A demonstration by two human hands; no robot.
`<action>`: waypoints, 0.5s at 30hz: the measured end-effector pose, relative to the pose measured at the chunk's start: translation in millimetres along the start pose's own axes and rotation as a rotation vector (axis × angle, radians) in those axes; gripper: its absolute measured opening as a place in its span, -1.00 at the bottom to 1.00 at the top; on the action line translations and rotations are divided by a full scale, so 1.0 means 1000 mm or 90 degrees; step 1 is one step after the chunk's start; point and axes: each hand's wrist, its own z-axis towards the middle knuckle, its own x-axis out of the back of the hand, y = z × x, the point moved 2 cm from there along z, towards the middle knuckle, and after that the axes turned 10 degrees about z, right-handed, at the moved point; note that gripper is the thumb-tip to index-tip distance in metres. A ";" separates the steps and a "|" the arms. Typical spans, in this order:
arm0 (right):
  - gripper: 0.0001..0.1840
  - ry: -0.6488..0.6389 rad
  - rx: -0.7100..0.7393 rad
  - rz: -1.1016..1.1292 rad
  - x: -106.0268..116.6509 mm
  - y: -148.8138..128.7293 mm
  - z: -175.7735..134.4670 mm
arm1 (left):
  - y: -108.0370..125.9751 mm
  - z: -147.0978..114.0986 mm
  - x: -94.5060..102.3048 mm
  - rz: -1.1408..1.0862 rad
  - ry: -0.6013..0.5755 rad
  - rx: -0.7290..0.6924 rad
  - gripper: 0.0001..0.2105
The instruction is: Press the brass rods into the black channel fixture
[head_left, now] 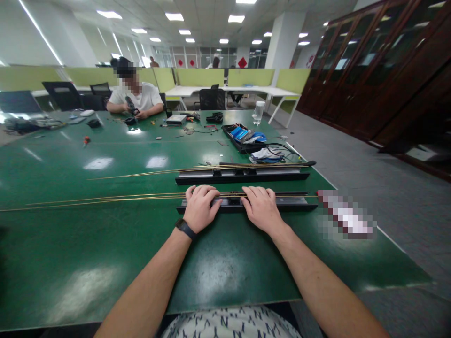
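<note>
A long black channel [298, 207] with a silvery inner strip lies across the green table before me. Thin brass-coloured rods [123, 199] run along it and stick out far past its left end. My left hand [200, 209], with a dark watch on the wrist, is closed over the channel's left part, fingers curled across the far side and thumb nearer me. Over the middle-right part, my right hand [262, 210] is closed the same way. The fingers hide part of the rods, and whether they also pinch them is unclear.
Behind lies a second black channel [243, 178] with more rods. Farther back are a black tray [243, 145] with blue packets, gloves [268, 155] and a clear jug [258, 112]. A blurred pale object [347, 213] sits right. A person [136, 96] works across the table [105, 263].
</note>
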 end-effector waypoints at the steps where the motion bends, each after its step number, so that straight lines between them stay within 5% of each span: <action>1: -0.56 0.000 -0.001 0.000 0.000 -0.001 0.000 | 0.002 0.000 -0.002 0.001 -0.005 -0.007 -0.86; 15: -0.55 0.002 -0.001 0.003 0.000 0.002 0.000 | -0.004 -0.003 0.007 0.031 0.001 0.011 -0.89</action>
